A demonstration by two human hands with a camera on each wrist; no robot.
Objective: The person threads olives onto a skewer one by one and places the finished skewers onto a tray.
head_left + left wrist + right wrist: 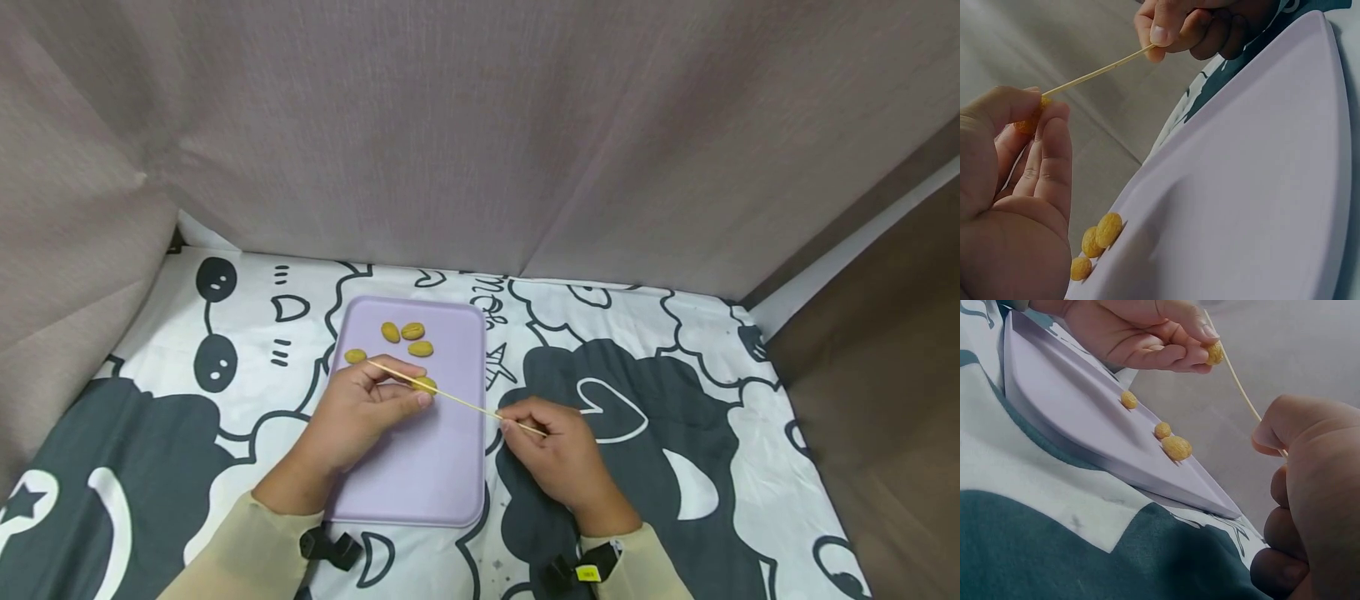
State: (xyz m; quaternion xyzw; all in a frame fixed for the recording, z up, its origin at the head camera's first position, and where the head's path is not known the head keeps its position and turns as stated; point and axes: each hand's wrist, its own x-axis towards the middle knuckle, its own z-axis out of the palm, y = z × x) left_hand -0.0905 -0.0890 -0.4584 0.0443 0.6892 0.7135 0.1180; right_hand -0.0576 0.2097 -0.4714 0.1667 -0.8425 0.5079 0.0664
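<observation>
Over the pale purple tray, my left hand pinches a yellow, oval, wrinkled fruit between thumb and fingers. My right hand, just off the tray's right side, grips a thin wooden skewer near one end. The skewer slants up and left to the held fruit. It runs along the fruit's side in the right wrist view, its far tip reaching beyond it. Several more such fruits lie on the upper part of the tray, three in a group and one near the left rim.
A white and dark grey cartoon-print cloth covers the table beneath the tray. Grey-brown fabric hangs behind the table, with more along the left and right sides. Each wrist wears a small black camera.
</observation>
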